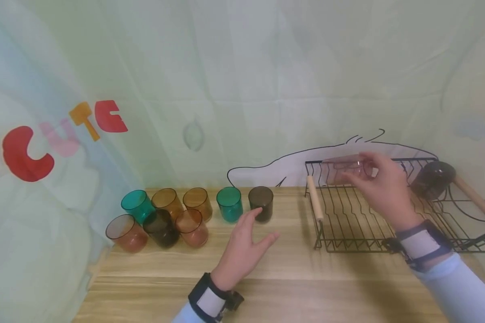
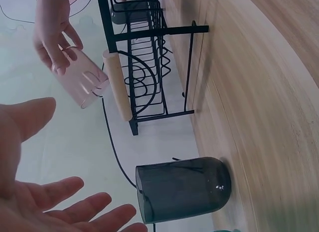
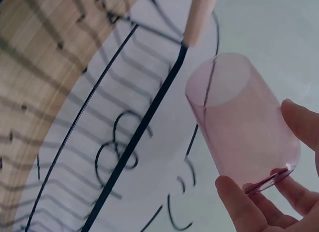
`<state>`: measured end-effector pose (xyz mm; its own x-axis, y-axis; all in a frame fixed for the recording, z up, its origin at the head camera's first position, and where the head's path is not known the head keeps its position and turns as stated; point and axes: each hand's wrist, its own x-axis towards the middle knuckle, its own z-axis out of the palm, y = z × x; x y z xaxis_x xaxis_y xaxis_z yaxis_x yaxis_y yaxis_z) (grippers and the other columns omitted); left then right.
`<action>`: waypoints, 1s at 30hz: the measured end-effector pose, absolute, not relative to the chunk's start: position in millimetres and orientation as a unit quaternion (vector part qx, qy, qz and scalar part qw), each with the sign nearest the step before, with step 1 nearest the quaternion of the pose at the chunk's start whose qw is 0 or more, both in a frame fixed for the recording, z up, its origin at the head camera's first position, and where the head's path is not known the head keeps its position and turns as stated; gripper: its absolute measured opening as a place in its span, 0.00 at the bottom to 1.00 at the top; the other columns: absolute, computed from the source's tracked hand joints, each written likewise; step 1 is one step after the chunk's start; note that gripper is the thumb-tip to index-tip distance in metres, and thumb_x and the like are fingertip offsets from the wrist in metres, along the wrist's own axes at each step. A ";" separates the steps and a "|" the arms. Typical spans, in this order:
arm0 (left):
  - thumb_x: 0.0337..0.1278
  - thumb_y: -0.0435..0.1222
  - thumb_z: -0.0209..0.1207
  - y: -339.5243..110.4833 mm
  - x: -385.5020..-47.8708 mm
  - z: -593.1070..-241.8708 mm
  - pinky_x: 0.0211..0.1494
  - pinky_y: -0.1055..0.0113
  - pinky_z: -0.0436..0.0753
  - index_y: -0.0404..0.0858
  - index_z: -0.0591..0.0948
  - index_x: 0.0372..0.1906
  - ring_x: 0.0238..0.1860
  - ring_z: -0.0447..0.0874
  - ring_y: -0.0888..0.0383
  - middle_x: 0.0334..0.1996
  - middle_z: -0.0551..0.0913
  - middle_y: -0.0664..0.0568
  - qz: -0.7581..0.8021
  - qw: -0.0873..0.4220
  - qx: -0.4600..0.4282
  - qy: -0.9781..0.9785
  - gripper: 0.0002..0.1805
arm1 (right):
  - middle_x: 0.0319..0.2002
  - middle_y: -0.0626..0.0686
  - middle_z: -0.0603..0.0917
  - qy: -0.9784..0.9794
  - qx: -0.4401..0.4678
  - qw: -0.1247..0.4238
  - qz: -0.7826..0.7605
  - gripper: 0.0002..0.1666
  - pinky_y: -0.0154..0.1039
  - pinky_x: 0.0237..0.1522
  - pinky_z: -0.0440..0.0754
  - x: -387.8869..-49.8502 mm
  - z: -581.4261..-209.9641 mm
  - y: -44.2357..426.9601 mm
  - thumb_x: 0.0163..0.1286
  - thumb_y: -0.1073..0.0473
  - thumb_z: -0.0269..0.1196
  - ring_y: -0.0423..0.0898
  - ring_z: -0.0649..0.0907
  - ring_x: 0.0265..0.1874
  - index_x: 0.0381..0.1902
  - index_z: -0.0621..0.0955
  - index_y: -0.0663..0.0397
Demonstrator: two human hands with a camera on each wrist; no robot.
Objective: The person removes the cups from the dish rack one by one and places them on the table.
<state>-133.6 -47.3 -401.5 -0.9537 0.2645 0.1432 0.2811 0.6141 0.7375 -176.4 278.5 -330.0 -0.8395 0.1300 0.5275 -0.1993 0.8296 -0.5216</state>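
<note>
In the head view my right hand [image 1: 385,188] holds a clear pink glass [image 1: 339,169] above the back left part of a black wire dish rack [image 1: 347,215]. The right wrist view shows fingers and thumb gripping this pink glass [image 3: 244,127] near its base, with the glass tilted and its mouth pointing away from the hand. My left hand [image 1: 242,249] hovers over the table with fingers spread and holds nothing. Just behind it stands a dark grey glass [image 1: 262,199], upright; in the left wrist view a gap separates the thumb from this grey glass [image 2: 184,187].
A teal glass [image 1: 229,204] stands left of the grey one. Further left, several amber, teal, dark and pink glasses [image 1: 191,228] cluster on the wooden table [image 1: 291,287]. A dark glass [image 1: 433,180] lies tilted in the rack's right side. The rack has wooden handles [image 1: 314,197]. A printed curtain [image 1: 246,89] hangs behind.
</note>
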 end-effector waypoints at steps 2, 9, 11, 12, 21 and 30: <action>0.49 0.68 0.50 -46.9 -133.8 -401.0 0.68 0.50 0.68 0.48 0.60 0.69 0.69 0.61 0.53 0.69 0.62 0.51 -0.417 0.012 -0.149 -0.897 0.46 | 0.37 0.50 0.80 -0.903 0.027 0.289 0.316 0.39 0.25 0.28 0.74 -174.1 -331.6 271.0 0.50 0.42 0.71 0.42 0.76 0.31 0.57 0.75 0.52; 0.49 0.68 0.51 -45.4 -134.8 -400.8 0.68 0.52 0.67 0.47 0.60 0.69 0.69 0.60 0.53 0.69 0.63 0.52 -0.429 0.016 -0.147 -0.891 0.46 | 0.47 0.51 0.80 -0.881 0.050 0.275 0.382 0.39 0.22 0.34 0.81 -166.4 -337.6 247.2 0.50 0.44 0.71 0.44 0.79 0.44 0.57 0.74 0.53; 0.49 0.68 0.51 -45.1 -135.5 -400.7 0.68 0.52 0.67 0.46 0.60 0.69 0.69 0.61 0.53 0.69 0.63 0.51 -0.435 0.014 -0.147 -0.888 0.46 | 0.46 0.50 0.80 -0.877 0.052 0.283 0.384 0.39 0.22 0.33 0.81 -164.7 -339.5 241.1 0.49 0.44 0.72 0.43 0.79 0.44 0.57 0.74 0.53; 0.49 0.68 0.52 -45.0 -135.8 -400.3 0.68 0.52 0.68 0.46 0.61 0.69 0.68 0.63 0.52 0.68 0.64 0.51 -0.443 0.011 -0.145 -0.884 0.46 | 0.45 0.50 0.80 -0.875 0.057 0.287 0.384 0.38 0.23 0.33 0.81 -163.7 -340.4 238.2 0.49 0.44 0.72 0.43 0.79 0.44 0.56 0.74 0.53; 0.49 0.63 0.58 -44.9 -141.0 -394.8 0.65 0.54 0.72 0.43 0.63 0.67 0.63 0.72 0.51 0.64 0.70 0.47 -0.585 -0.073 -0.091 -0.803 0.44 | 0.43 0.46 0.79 -0.861 0.099 0.307 0.392 0.35 0.25 0.33 0.83 -148.4 -350.4 208.3 0.47 0.45 0.74 0.38 0.78 0.41 0.50 0.75 0.54; 0.57 0.63 0.49 -40.0 -143.0 -386.6 0.63 0.52 0.73 0.38 0.63 0.67 0.61 0.74 0.52 0.63 0.71 0.45 -0.649 -0.113 -0.078 -0.749 0.42 | 0.42 0.44 0.78 -0.852 0.123 0.309 0.405 0.35 0.28 0.33 0.84 -136.8 -353.6 185.7 0.45 0.46 0.75 0.37 0.78 0.41 0.48 0.75 0.54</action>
<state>-143.0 -40.0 -386.6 -0.9625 0.2629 -0.0675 -0.0293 0.1465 0.9888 -136.8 185.7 -353.6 -0.7782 0.0413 0.6266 -0.4600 0.6418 -0.6135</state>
